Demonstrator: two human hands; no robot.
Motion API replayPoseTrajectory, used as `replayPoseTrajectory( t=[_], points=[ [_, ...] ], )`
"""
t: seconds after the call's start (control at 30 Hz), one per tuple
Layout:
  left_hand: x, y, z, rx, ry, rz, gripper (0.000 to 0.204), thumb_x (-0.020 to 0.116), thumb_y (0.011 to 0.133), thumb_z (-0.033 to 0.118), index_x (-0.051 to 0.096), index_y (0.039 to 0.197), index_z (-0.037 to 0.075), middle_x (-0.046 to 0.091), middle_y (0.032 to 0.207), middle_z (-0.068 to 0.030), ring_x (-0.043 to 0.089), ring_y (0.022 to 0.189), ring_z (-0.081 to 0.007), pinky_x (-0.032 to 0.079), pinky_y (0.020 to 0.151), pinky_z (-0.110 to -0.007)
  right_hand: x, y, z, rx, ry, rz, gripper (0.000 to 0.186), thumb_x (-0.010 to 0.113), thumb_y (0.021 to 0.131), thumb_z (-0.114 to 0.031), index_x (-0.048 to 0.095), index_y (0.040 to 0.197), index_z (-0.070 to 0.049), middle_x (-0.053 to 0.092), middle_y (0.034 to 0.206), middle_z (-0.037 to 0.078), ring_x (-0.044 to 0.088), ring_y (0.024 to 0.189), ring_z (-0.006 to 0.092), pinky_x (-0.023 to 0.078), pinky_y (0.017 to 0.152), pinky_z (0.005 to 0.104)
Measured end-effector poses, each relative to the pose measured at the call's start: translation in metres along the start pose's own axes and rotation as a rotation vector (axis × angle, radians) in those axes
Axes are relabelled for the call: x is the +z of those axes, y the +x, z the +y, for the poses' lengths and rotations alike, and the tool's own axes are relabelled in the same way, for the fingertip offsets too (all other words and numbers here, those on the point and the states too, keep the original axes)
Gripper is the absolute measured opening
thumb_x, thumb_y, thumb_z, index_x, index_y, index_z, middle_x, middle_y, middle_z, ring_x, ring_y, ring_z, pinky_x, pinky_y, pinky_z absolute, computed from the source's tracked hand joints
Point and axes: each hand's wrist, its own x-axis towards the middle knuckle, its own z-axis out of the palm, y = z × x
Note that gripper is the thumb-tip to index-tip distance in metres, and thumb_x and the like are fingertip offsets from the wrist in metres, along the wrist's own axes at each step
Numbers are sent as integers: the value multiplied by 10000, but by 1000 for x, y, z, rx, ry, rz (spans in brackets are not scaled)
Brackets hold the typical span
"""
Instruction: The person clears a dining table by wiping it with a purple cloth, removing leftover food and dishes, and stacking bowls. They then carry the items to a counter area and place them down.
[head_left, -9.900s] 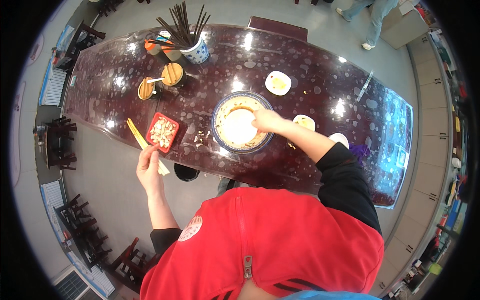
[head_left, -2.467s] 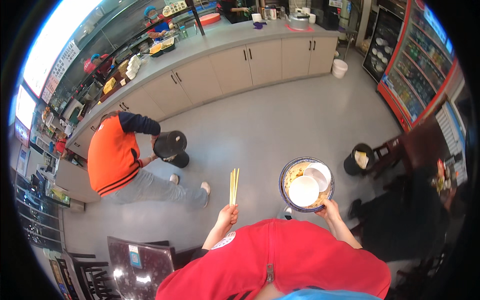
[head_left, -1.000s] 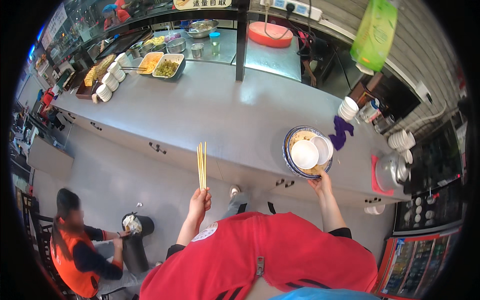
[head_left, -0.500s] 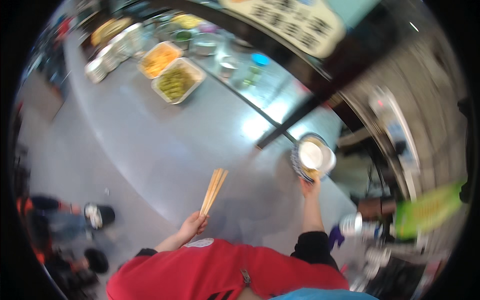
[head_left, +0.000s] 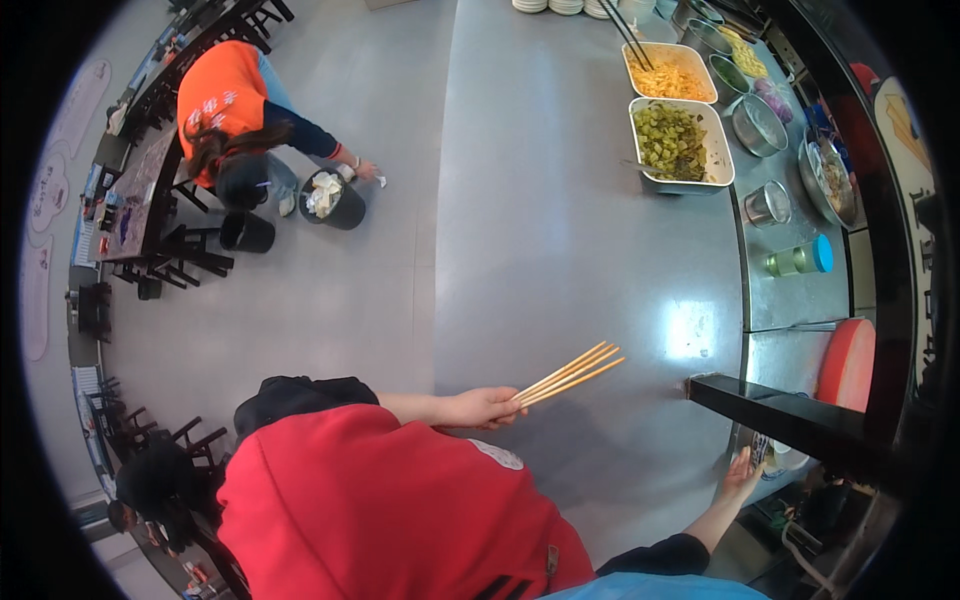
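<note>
My left hand (head_left: 485,408) is closed round the lower ends of several light wooden chopsticks (head_left: 572,376). They fan out slightly above the grey metal counter (head_left: 590,250). At the counter's right end, my right hand (head_left: 740,478) grips the rim of a blue-and-white patterned bowl (head_left: 760,450). A white dish (head_left: 790,459) shows at that bowl. Most of the bowl is hidden behind a black post (head_left: 790,410), so its contents are hard to make out.
A tray of chopped green pickles (head_left: 670,140) and one of orange shreds (head_left: 672,75) stand on the far counter. Metal bowls (head_left: 760,125) and a blue-lidded jar (head_left: 800,260) line the right. To the left, a person in orange (head_left: 220,90) bends by a bin (head_left: 345,208).
My view has swung left, bringing the seating floor and the bending person into sight. The bowl in my right hand has gone largely behind the post. My left hand still holds the chopsticks.
</note>
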Motion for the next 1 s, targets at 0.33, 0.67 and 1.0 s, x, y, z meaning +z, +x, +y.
replayPoseTrajectory(
  t=[0.33,0.67,1.0],
  points=[
    [1,-82,-40,136,123,-31,242,330,996,272,460,1054,77,372,712,32,288,551,-60,292,485,-212,20,-259,142,241,-374,-293,364,495,931,-310,517,1207,-73,608,1115,120,609,929,202,517,749,298],
    [-13,-240,-167,325,-103,51,201,351,989,255,457,1007,85,364,671,54,277,522,-48,265,459,-196,120,-536,315,445,-666,-1223,442,394,974,-314,404,1276,8,505,1255,168,557,1057,240,509,789,350],
    [-97,-335,-249,396,-146,303,376,317,981,329,445,737,73,441,591,-7,383,450,-97,306,388,-261,141,-669,460,679,-671,-1200,354,300,995,-295,411,1192,-23,518,1198,197,589,788,261,530,605,408]
  ],
)
